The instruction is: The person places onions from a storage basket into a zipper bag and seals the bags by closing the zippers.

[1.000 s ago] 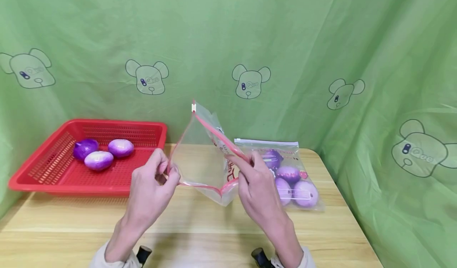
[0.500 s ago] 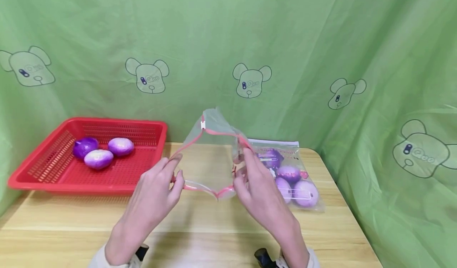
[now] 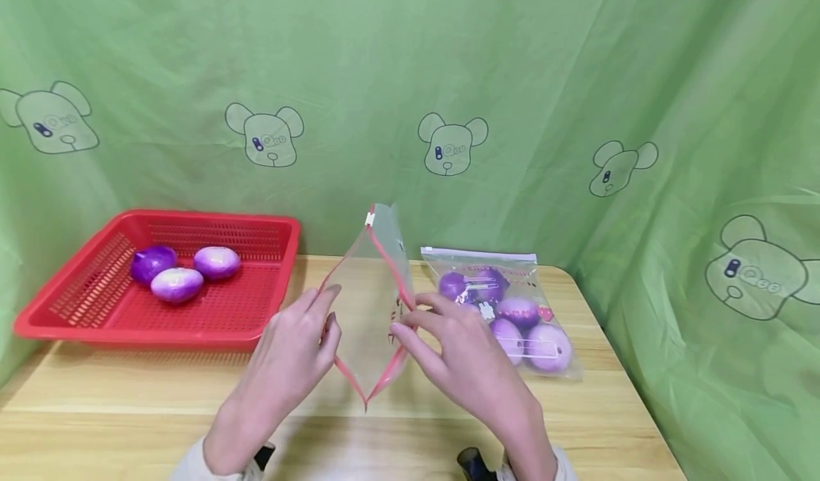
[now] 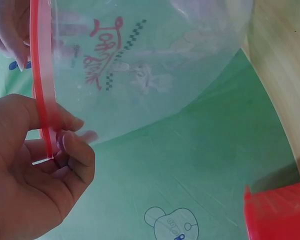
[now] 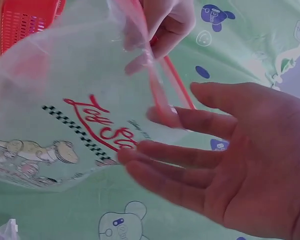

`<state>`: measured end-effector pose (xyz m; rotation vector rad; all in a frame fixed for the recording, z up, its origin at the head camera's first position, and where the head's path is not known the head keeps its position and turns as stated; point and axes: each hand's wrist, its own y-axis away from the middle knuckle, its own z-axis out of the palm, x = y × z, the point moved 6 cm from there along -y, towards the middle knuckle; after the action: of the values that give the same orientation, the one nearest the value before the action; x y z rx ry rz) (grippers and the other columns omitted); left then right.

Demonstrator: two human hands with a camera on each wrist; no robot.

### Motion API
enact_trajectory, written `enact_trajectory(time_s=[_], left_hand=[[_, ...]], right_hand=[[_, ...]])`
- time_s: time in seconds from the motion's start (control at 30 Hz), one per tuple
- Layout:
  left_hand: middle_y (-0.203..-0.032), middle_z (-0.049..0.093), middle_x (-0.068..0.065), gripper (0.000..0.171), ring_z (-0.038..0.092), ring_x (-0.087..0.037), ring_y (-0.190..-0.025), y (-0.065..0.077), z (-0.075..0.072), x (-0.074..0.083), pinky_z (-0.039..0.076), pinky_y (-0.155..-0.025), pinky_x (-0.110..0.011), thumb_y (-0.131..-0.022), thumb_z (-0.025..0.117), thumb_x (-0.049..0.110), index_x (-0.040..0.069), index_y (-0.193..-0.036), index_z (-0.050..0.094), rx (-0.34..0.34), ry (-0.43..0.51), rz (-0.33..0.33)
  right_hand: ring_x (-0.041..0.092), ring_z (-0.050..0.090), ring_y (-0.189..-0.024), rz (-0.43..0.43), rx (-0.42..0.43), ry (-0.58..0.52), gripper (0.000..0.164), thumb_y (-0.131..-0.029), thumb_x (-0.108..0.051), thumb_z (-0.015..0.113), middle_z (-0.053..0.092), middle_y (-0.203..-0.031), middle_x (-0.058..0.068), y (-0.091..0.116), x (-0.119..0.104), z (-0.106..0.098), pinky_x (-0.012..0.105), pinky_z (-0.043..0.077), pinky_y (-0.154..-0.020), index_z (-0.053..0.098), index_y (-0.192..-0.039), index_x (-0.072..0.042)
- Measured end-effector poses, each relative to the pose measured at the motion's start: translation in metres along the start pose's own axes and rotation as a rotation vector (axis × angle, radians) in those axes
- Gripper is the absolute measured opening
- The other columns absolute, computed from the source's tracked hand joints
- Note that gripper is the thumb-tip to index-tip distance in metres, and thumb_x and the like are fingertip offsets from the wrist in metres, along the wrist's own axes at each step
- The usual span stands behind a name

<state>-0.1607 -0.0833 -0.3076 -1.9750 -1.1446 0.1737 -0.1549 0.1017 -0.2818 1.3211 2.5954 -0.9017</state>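
A clear zip bag (image 3: 361, 296) with a red-edged mouth stands open between the hands, its white slider (image 3: 369, 219) at the far corner. My left hand (image 3: 288, 356) pinches the left edge of the mouth between thumb and fingers, as the left wrist view shows. On the other side, my right hand (image 3: 477, 360) has its fingers extended against the bag's printed wall, the index fingertip at the red strip. The right thumb (image 5: 215, 97) stands apart from the film. Red lettering (image 5: 97, 120) and a checkered line run across that wall.
At left, a red plastic basket (image 3: 160, 339) holds purple-and-white onions (image 3: 177, 285). A second zip bag (image 3: 477, 256) with several onions lies flat at right, close behind the right hand. A green curtain (image 3: 359, 54) hangs behind the wooden table (image 3: 352, 452).
The bag's mouth was spread wide by both hands and is now narrower, its near corner lower. My right hand has loosened its grip, the fingers now straight against the wall.
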Motion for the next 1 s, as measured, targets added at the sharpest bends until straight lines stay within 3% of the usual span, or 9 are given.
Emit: enact_trajectory(time_s=[0.1, 0.2, 0.4, 0.47, 0.6, 0.7, 0.77, 0.83, 1.0], left_hand=[[-0.079, 0.059, -0.006, 0.032, 0.047, -0.012, -0.055, 0.0, 0.001, 0.004, 0.047, -0.047, -0.023, -0.081, 0.064, -0.005, -0.005, -0.113, 0.068, 0.008, -0.007, 0.03], [-0.077, 0.057, -0.004, 0.03, 0.047, -0.012, -0.054, 0.002, 0.003, 0.01, 0.046, -0.047, -0.023, -0.08, 0.063, -0.006, -0.006, -0.11, 0.069, 0.016, -0.022, 0.07], [-0.075, 0.054, -0.002, 0.03, 0.044, -0.012, -0.055, 0.004, 0.008, 0.017, 0.044, -0.045, -0.023, -0.078, 0.064, -0.005, -0.004, -0.107, 0.068, -0.005, -0.049, 0.098], [-0.075, 0.054, -0.002, 0.03, 0.045, -0.013, -0.055, 0.004, 0.009, 0.018, 0.044, -0.045, -0.024, -0.077, 0.064, -0.006, -0.003, -0.107, 0.068, -0.006, -0.052, 0.097], [-0.076, 0.056, -0.003, 0.031, 0.047, -0.013, -0.055, 0.003, 0.009, 0.016, 0.046, -0.046, -0.025, -0.077, 0.064, -0.007, -0.005, -0.107, 0.068, 0.011, -0.042, 0.091], [-0.077, 0.057, -0.004, 0.03, 0.047, -0.014, -0.056, 0.004, 0.009, 0.016, 0.047, -0.048, -0.025, -0.077, 0.065, -0.007, -0.005, -0.107, 0.069, 0.012, -0.031, 0.089], [-0.077, 0.057, -0.003, 0.031, 0.047, -0.013, -0.056, 0.004, 0.01, 0.017, 0.046, -0.048, -0.024, -0.078, 0.066, -0.006, -0.004, -0.108, 0.069, -0.003, -0.023, 0.089], [-0.076, 0.055, -0.002, 0.031, 0.046, -0.011, -0.057, 0.005, 0.01, 0.018, 0.044, -0.048, -0.022, -0.077, 0.068, -0.005, -0.003, -0.108, 0.069, -0.018, -0.011, 0.094], [-0.075, 0.05, 0.0, 0.02, 0.039, -0.01, -0.056, 0.006, 0.012, 0.022, 0.04, -0.048, -0.021, -0.075, 0.069, -0.006, 0.002, -0.094, 0.068, -0.035, 0.008, 0.117]], right_hand=[[0.006, 0.055, -0.077, 0.0, -0.088, 0.102, 0.024, -0.1, -0.035, 0.059, 0.061, -0.093, -0.007, 0.004, -0.005, 0.006, 0.022, 0.049, -0.063, 0.077, -0.11, -0.022], [0.004, 0.045, -0.066, -0.033, -0.204, 0.156, 0.026, -0.102, -0.034, 0.056, 0.053, -0.081, -0.01, 0.009, -0.014, 0.015, 0.019, 0.04, -0.054, 0.075, -0.114, -0.022], [0.001, 0.04, -0.055, -0.065, -0.373, 0.056, 0.021, -0.106, -0.037, 0.047, 0.041, -0.063, -0.016, 0.014, -0.026, 0.028, 0.019, 0.037, -0.049, 0.058, -0.097, -0.022], [0.001, 0.039, -0.054, -0.051, -0.337, 0.037, 0.021, -0.105, -0.04, 0.047, 0.038, -0.061, -0.016, 0.014, -0.026, 0.026, 0.018, 0.035, -0.047, 0.054, -0.093, -0.023], [0.001, 0.04, -0.054, -0.013, -0.167, 0.079, 0.022, -0.104, -0.042, 0.048, 0.04, -0.063, -0.017, 0.009, -0.025, 0.016, 0.018, 0.034, -0.045, 0.056, -0.093, -0.025], [0.001, 0.04, -0.052, 0.026, -0.089, 0.15, 0.027, -0.104, -0.045, 0.048, 0.044, -0.064, -0.016, 0.006, -0.021, 0.014, 0.018, 0.034, -0.045, 0.064, -0.113, -0.025], [0.001, 0.042, -0.053, 0.026, -0.068, 0.184, 0.035, -0.103, -0.046, 0.049, 0.051, -0.068, -0.013, 0.005, -0.02, 0.015, 0.018, 0.035, -0.047, 0.06, -0.131, -0.027], [0.001, 0.042, -0.053, 0.001, -0.043, 0.177, 0.04, -0.102, -0.045, 0.051, 0.055, -0.071, -0.011, 0.004, -0.022, 0.016, 0.018, 0.035, -0.046, 0.056, -0.139, -0.029], [0.002, 0.039, -0.05, -0.111, -0.01, 0.139, 0.04, -0.103, -0.04, 0.053, 0.051, -0.07, -0.01, 0.003, -0.033, 0.02, 0.017, 0.032, -0.043, 0.054, -0.141, -0.029]])
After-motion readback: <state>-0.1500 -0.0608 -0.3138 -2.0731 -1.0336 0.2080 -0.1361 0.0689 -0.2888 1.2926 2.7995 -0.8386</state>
